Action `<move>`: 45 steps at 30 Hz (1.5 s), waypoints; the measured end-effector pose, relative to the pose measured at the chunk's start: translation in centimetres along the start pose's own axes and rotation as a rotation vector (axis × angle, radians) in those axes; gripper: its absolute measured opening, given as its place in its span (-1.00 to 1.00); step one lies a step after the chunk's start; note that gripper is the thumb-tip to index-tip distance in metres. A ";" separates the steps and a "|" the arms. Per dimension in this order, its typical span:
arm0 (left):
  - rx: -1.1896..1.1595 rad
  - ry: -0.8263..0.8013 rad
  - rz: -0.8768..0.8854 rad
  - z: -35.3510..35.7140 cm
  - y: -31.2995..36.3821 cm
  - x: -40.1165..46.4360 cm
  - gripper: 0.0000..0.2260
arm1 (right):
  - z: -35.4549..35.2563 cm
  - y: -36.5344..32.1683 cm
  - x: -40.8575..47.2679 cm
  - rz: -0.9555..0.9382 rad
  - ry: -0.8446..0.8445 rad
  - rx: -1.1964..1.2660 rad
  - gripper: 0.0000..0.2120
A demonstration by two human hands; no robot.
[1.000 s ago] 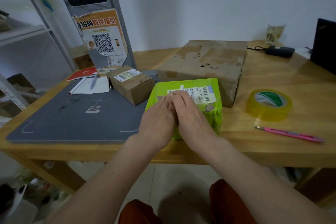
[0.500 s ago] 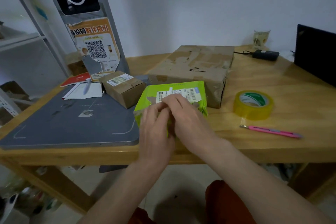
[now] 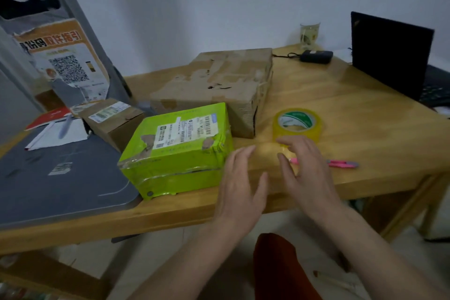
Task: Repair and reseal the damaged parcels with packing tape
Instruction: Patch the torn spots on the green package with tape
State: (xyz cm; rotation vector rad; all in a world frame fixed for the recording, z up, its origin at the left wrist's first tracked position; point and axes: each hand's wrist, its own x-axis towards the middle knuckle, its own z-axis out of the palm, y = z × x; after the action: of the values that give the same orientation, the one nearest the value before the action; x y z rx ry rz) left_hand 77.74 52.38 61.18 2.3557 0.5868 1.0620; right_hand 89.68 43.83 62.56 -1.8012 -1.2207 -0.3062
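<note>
Both hands hover with fingers spread, holding nothing: left hand (image 3: 239, 185), right hand (image 3: 305, 170) near the tape roll (image 3: 296, 125) at one o'clock. The roll looks light, rigid; grip its outer rim.

Bare forearms, no sleeves; seemingly dark-red trousers (image 3: 280, 268) on the legs.

**Hands withdrawn from the parcel toward the tape**

Both hands, pressed together on the near top edge of the green parcel (image 3: 177, 148) in the earlier views, were lifted off it and carried rightward. The left hand (image 3: 239, 192) was brought over the bare table edge just right of the parcel, fingers extended. The right hand (image 3: 305, 173) was moved to the tape roll (image 3: 297, 125), fingers spread above its near side and over the pink knife (image 3: 341, 163). The parcel's torn front seam was thereby uncovered.
</note>
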 end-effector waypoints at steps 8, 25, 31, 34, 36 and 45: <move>-0.095 -0.123 -0.587 6.4 0.5 7.1 -0.28 | -1.1 5.4 1.2 0.187 -0.093 -0.147 -0.71; -0.177 0.024 -0.457 6.7 0.9 5.4 -0.87 | -2.9 8.8 8.6 0.047 -0.503 -0.564 -0.56; -0.218 0.086 -0.536 6.3 0.0 4.9 -0.85 | -2.1 8.3 9.8 0.155 -0.535 -0.547 -0.58; -0.186 0.107 -0.562 5.5 -1.0 5.1 -0.84 | -2.7 8.8 9.1 0.113 -0.624 -0.480 -0.61; -0.163 0.111 -0.554 5.2 -1.3 4.8 -0.82 | -3.5 9.2 8.5 0.150 -0.613 -0.383 -0.58; -0.162 0.129 -0.567 5.7 -1.3 4.1 -0.81 | -2.1 8.4 8.0 0.073 -0.466 -0.453 -0.56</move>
State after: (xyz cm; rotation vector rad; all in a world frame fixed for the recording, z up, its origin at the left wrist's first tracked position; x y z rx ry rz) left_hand 84.37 54.27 59.40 1.8223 1.0905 0.9511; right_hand 101.13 46.17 64.21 -2.3963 -1.4828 -0.1267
